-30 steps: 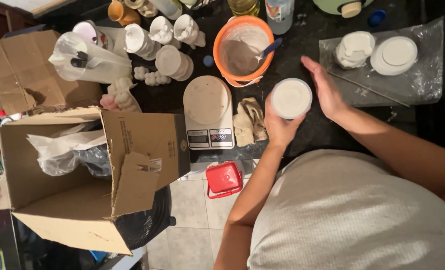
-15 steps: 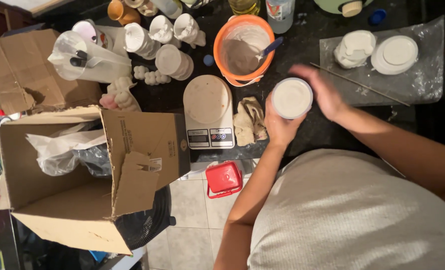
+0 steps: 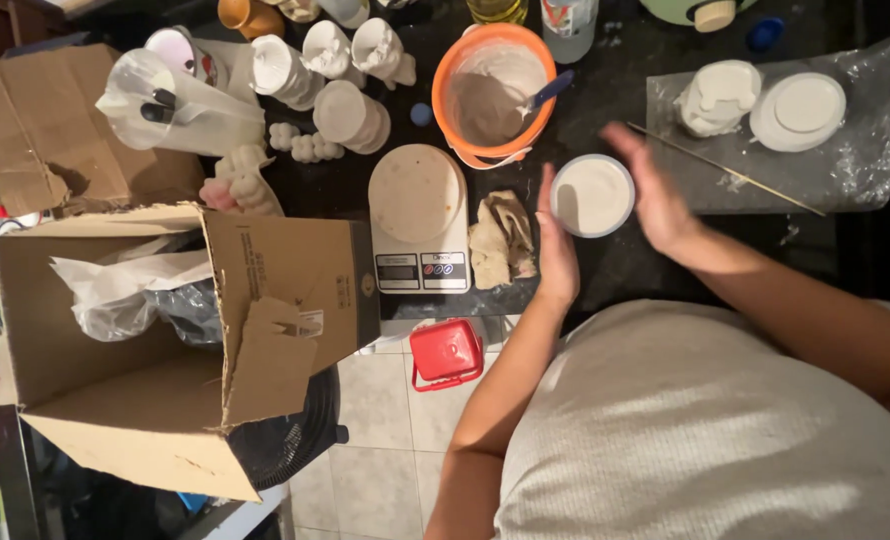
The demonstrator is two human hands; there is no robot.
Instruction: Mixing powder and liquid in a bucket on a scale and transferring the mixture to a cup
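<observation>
A small round white cup (image 3: pixel 592 195) filled with smooth white paste stands on the dark counter. My left hand (image 3: pixel 555 250) is flat, fingers straight, against the cup's left side. On the cup's right, my right hand (image 3: pixel 655 195) is open and blurred by motion, its palm facing the cup. Neither hand is closed around anything. Just behind the cup is an orange bucket (image 3: pixel 490 90) of grey-white mix with a blue-handled spoon (image 3: pixel 548 90) in it.
Left of my left hand lie a crumpled rag (image 3: pixel 502 240) and a kitchen scale (image 3: pixel 418 215). A plastic sheet (image 3: pixel 845 170) at right holds white casts and a thin stick (image 3: pixel 715 165). White moulds (image 3: pixel 350 115), a jug (image 3: pixel 180 100), an open cardboard box (image 3: pixel 165 340), a red tub (image 3: pixel 446 350).
My left hand has let go of the cup and now lies flat at its left side. My right hand has swung in close to the cup's right side, blurred.
</observation>
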